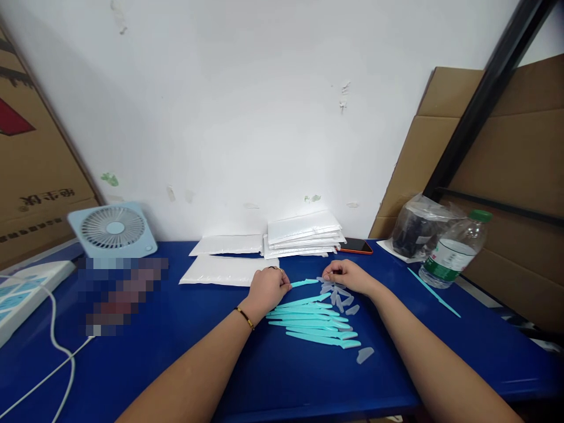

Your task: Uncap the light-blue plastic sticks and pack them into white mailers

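My left hand (pixel 269 289) pinches the handle end of a teal eyebrow razor (pixel 305 282), its blade end pointing right. At that end, my right hand (pixel 346 275) has its thumb and fingers pressed together on a small translucent blade cap (pixel 321 279), partly hidden by the fingers. Below my hands, several more teal eyebrow razors (pixel 308 317) lie side by side in a loose row, blade ends to the right. Several loose translucent caps (pixel 339 298) are scattered under my right hand. One single cap (pixel 365 355) lies apart, nearer the table's front edge.
White padded mailers (pixel 304 229) are stacked against the wall, with others (pixel 220 270) flat beside them. A phone (pixel 356 245) lies behind my right hand. Rightward are a bottle (pixel 453 252), a bagged dark object (pixel 412 232) and another teal stick (pixel 434 292). A fan (pixel 115 228) and cable (pixel 55 329) are left.
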`<state>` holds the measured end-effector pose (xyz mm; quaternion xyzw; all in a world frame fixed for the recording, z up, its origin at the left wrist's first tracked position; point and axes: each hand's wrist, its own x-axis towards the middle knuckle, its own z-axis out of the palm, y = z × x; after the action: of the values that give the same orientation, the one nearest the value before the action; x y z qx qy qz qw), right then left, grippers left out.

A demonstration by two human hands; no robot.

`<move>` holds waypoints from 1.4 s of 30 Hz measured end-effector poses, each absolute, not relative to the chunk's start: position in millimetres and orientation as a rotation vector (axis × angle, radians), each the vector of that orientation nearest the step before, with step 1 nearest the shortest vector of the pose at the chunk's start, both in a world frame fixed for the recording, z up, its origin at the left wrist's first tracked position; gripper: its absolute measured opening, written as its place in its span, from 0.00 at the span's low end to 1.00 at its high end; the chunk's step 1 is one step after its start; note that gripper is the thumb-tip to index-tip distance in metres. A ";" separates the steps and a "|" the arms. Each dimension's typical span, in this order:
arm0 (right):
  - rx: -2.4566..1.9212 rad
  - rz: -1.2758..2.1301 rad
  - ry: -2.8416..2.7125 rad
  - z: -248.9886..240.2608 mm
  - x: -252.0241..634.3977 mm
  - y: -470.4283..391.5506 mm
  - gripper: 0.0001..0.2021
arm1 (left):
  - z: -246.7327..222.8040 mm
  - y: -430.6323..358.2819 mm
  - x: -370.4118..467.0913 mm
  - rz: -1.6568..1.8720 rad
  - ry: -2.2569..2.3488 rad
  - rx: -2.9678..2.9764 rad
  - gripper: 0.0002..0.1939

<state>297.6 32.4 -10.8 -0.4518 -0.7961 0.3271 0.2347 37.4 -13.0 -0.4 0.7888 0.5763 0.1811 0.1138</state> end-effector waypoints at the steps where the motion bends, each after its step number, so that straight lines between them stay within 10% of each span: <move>1: -1.246 0.881 -2.185 -10.1 296.5 31.4 0.13 | -1.3 -12.1 37.1 0.540 1.683 2.312 0.06; 42: -1.387 0.265 -2.446 6.1 300.8 16.6 0.05 | 9.1 -25.9 42.2 0.577 1.415 2.289 0.07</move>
<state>300.8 16.6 6.1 -0.4848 -0.8552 0.0928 0.1578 42.2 -25.9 9.1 0.8160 0.5044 0.2057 0.1933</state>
